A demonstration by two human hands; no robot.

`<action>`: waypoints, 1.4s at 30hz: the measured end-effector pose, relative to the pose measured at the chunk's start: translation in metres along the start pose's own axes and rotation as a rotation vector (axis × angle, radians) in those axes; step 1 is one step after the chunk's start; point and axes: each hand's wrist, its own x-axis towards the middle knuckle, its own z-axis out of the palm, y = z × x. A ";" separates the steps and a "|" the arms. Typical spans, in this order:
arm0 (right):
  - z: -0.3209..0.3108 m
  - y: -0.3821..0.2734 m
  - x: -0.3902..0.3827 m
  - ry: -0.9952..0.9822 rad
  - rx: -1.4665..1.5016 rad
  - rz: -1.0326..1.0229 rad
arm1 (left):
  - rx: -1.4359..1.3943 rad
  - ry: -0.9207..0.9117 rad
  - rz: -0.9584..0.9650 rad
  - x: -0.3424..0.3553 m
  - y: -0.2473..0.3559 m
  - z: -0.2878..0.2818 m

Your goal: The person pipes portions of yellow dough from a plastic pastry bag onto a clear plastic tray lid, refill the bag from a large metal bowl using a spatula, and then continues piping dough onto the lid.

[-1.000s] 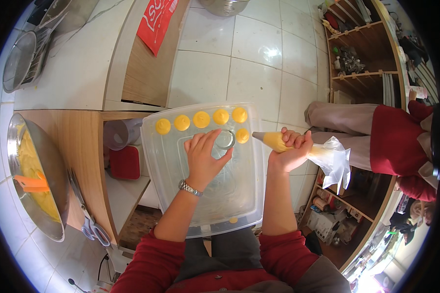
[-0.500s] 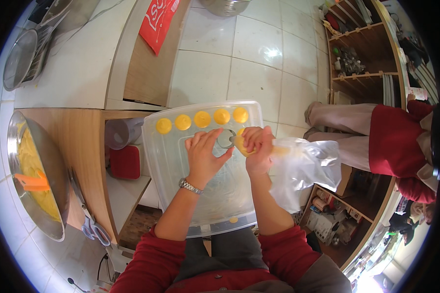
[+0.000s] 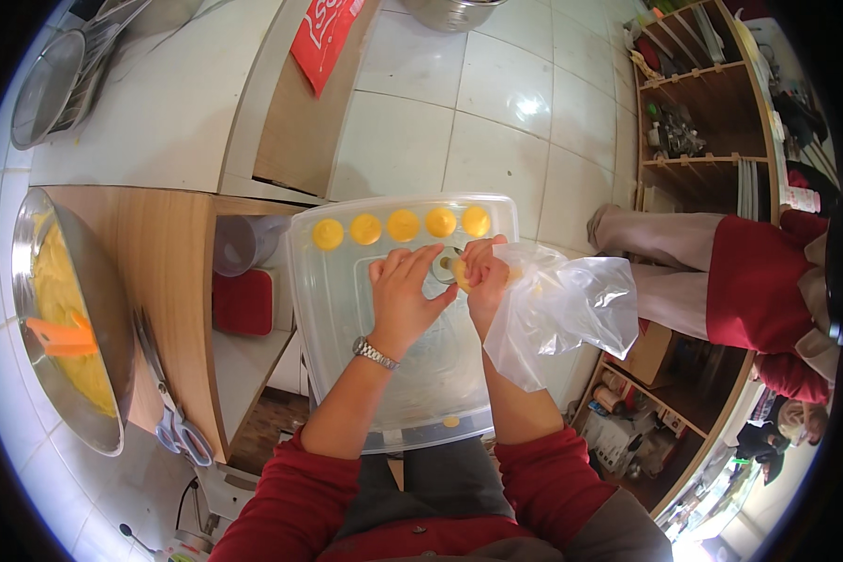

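Note:
My left hand (image 3: 405, 298) pinches a small round ring (image 3: 440, 272) between thumb and fingers, over a translucent plastic tray lid (image 3: 347, 347). Wrapped in my right hand (image 3: 485, 281) is the neck of a clear piping bag (image 3: 562, 314) with yellow filling. Its tip points left into the ring; the bag's loose upper part flops over to the right. Along the tray's far edge runs a row of several round yellow discs of batter (image 3: 403, 225). Whether filling lies inside the ring is hard to make out.
At left, a metal bowl (image 3: 122, 375) holds yellow batter and an orange scraper (image 3: 61, 337). Scissors (image 3: 180, 431) lie beside the wooden cabinet (image 3: 173, 281). A person in red (image 3: 754, 272) stands at right by wooden shelves (image 3: 707, 103). A red packet (image 3: 326, 42) is at the top.
The view has shifted slightly, so the tray sits farther right. The bag's loose end has swung up and changed shape. Both hands stay together at the ring, with the right fingers regripped a little.

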 end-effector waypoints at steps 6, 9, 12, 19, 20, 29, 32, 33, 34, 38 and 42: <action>-0.006 0.011 0.001 -0.039 0.002 -0.083 | -0.003 -0.003 -0.003 0.000 -0.001 -0.001; -0.002 0.006 0.001 0.001 -0.021 -0.043 | 0.005 -0.010 -0.009 -0.001 -0.002 0.000; -0.002 0.007 0.000 -0.016 -0.032 -0.063 | -0.003 -0.012 -0.005 0.000 -0.001 0.000; 0.005 -0.005 0.001 0.024 -0.005 -0.046 | 0.030 -0.028 0.007 0.000 -0.001 -0.002; 0.005 -0.006 0.002 0.014 -0.024 -0.055 | 0.030 -0.030 0.007 0.001 -0.001 -0.002; -0.004 0.005 0.000 -0.011 -0.118 -0.136 | -0.002 -0.008 -0.004 0.001 -0.001 0.000; -0.005 0.004 0.002 -0.059 -0.197 -0.188 | 0.002 -0.007 -0.006 0.000 -0.002 0.000; -0.003 0.002 0.003 -0.076 -0.222 -0.206 | 0.003 -0.008 -0.009 0.000 -0.002 0.000; 0.001 -0.004 0.002 -0.063 -0.156 -0.154 | 0.003 -0.008 -0.009 0.000 -0.002 0.000; -0.008 0.013 -0.001 -0.033 -0.090 -0.108 | 0.013 -0.014 0.000 0.002 0.001 0.000; 0.001 -0.020 0.003 0.193 -0.065 0.104 | 0.032 -0.007 0.020 0.002 -0.002 0.000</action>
